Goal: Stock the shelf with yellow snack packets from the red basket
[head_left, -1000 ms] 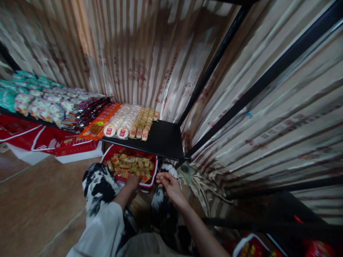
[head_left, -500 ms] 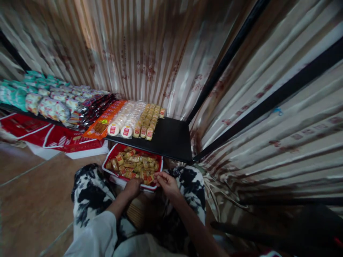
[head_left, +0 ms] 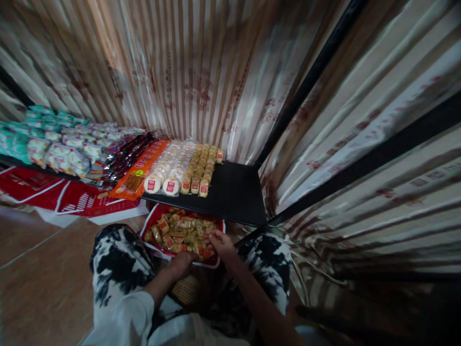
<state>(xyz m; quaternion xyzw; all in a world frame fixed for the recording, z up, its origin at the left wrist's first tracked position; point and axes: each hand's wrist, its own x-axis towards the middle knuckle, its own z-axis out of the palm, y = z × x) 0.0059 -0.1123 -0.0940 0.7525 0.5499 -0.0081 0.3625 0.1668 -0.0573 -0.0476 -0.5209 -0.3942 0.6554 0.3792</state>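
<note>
A red basket [head_left: 220, 224] with a white rim sits between my knees, full of small wrapped yellow snacks [head_left: 180, 226] with red labels. My left hand [head_left: 183, 265] is closed on the basket's near rim, its fingertips hidden past the edge. Over the right side of the basket, my right hand [head_left: 221, 244] has its fingers bent together, touching or just above the snacks. What it pinches, if anything, is too small to make out. Similar snacks stand in neat rows [head_left: 199, 168] on the black shelf [head_left: 237, 192] beyond the basket.
Left along the shelf lie round white packaged crackers [head_left: 161, 184], an orange packet [head_left: 135, 180], dark red packets [head_left: 126, 156], and white and green bags [head_left: 43, 125]. Red baskets [head_left: 86, 199] stand beneath. A black frame bar [head_left: 306, 91] and striped curtain [head_left: 216, 72] border the shelf.
My right hand has moved from the basket's right near edge inward over the snacks. My left hand keeps to the near rim. The view has shifted slightly.
</note>
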